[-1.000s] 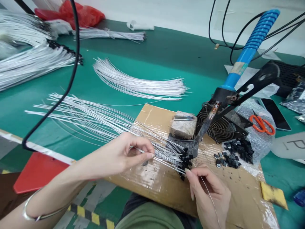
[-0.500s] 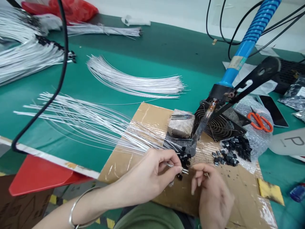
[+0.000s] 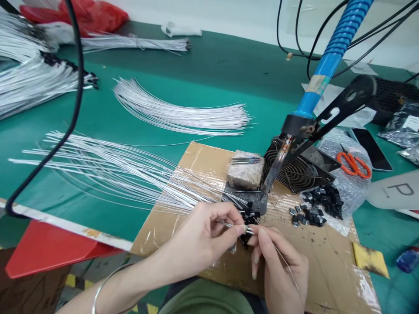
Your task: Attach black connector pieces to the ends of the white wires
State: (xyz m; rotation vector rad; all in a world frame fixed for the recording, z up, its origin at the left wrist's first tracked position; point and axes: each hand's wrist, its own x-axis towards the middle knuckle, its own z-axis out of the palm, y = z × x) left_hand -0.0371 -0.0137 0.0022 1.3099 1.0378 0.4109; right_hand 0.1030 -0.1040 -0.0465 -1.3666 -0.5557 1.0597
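My left hand (image 3: pixel 214 229) is closed in a pinch on slim silvery metal rods, whose ends poke out past the thumb. At those ends are the fingertips of my right hand (image 3: pixel 278 261), also pinched. A thin wire (image 3: pixel 288 266) runs from its fingers down across the palm; what the fingertips grip is partly hidden. Behind both hands lie black connector pieces (image 3: pixel 250 213) at the ends of a loose spread of white wires (image 3: pixel 147 179), which fans out to the left.
A blue-sleeved soldering iron stand (image 3: pixel 303 107) rises beside a pale block (image 3: pixel 245 172) and a round fan (image 3: pixel 297 172). Cardboard (image 3: pixel 199 161) lies beneath. Small black parts (image 3: pixel 322 203), orange scissors (image 3: pixel 353 163) and a yellow sponge (image 3: pixel 370 260) sit right. A wire bundle (image 3: pixel 183 113) lies behind.
My right hand has moved left and up, bringing its fingertips to the rod ends at my left hand. The thin wire across its palm now shows. The whole view has shifted slightly.
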